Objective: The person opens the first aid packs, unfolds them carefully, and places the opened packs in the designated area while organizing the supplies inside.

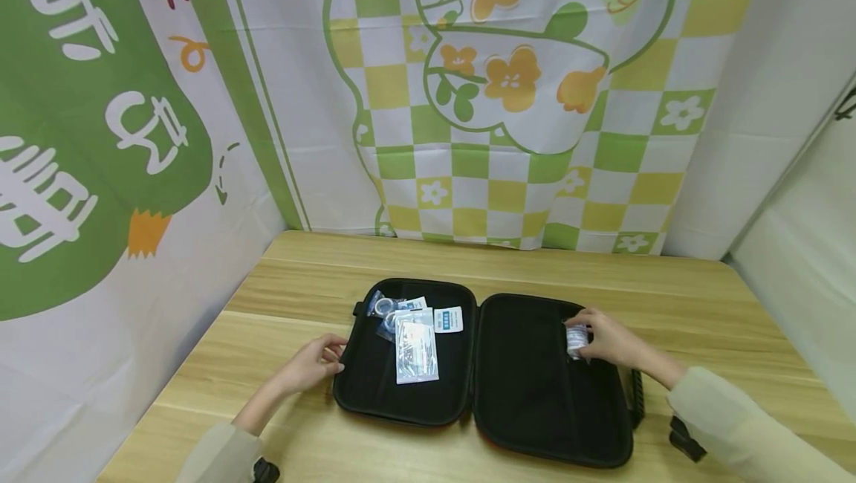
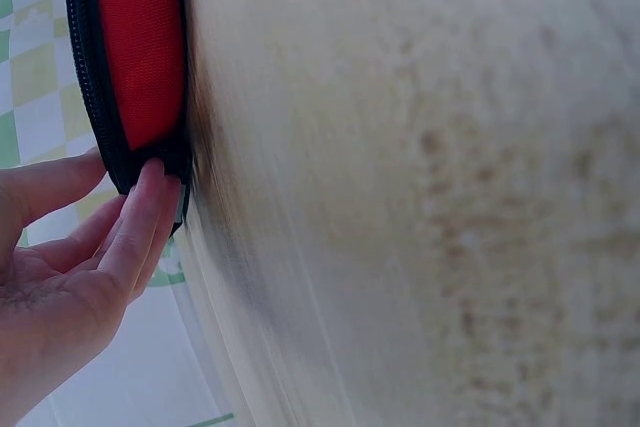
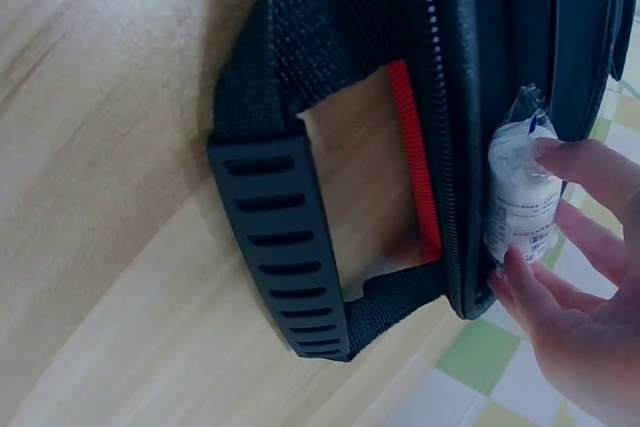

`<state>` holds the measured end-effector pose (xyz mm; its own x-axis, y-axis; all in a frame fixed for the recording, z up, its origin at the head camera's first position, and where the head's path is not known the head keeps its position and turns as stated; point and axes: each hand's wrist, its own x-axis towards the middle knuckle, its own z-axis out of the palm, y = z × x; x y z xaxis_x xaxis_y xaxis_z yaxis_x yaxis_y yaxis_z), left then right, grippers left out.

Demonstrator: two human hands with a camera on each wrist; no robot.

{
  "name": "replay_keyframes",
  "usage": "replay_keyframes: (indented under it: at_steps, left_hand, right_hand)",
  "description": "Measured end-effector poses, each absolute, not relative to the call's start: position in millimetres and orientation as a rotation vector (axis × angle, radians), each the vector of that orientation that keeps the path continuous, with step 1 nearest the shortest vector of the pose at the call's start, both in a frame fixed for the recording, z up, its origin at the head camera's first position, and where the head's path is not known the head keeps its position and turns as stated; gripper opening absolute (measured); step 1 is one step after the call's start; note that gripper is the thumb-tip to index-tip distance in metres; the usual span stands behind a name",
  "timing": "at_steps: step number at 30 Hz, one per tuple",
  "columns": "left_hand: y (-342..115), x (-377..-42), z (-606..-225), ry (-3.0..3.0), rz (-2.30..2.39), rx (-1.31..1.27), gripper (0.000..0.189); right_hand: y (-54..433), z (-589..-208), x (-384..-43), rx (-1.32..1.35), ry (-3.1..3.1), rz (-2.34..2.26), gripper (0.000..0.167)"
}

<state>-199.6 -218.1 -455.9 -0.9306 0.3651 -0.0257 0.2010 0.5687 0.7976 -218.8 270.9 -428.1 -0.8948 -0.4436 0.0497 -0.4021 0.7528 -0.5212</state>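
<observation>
A black zip case (image 1: 528,394) with a red outer shell (image 2: 140,42) lies spread flat on the table. My right hand (image 1: 605,338) grips a white rolled bandage (image 3: 525,187) in clear printed wrap, thumb and fingers around its sides, over the case's right half. At the case's left edge, my left hand (image 1: 314,364) pinches the rim, with the thumb on the zipper side and fingertips against the outer shell. Inside the left half lie a large flat white packet (image 1: 416,353), a small white-and-blue sachet (image 1: 448,319) and rolls of tape (image 1: 384,308) in clear bags.
The case's black carry handle (image 3: 280,247) sticks out over the wooden table (image 1: 321,260) on the right side. A patterned green and yellow curtain (image 1: 441,134) hangs behind the table, and white cloth (image 1: 221,245) borders its left side.
</observation>
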Motion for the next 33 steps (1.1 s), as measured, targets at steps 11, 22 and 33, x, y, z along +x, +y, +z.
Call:
replay_keyframes:
  at_steps: [11, 22, 33]
  left_hand:
    - [-217.7, -198.7, -454.2, 2.608, 1.303, 0.481, 0.036]
    - [-218.6, -201.1, -457.1, 2.628, 1.275, 0.488, 0.035]
    - [-217.7, -199.0, -454.6, 2.614, 1.296, 0.493, 0.036]
  right_hand:
    - [275.5, -438.2, -229.6, -0.564, 2.644, -1.158, 0.049]
    - [267.6, -444.1, -232.4, -0.426, 2.496, -1.358, 0.061]
    - [259.7, -445.1, -230.0, -0.352, 2.657, -1.34, 0.055]
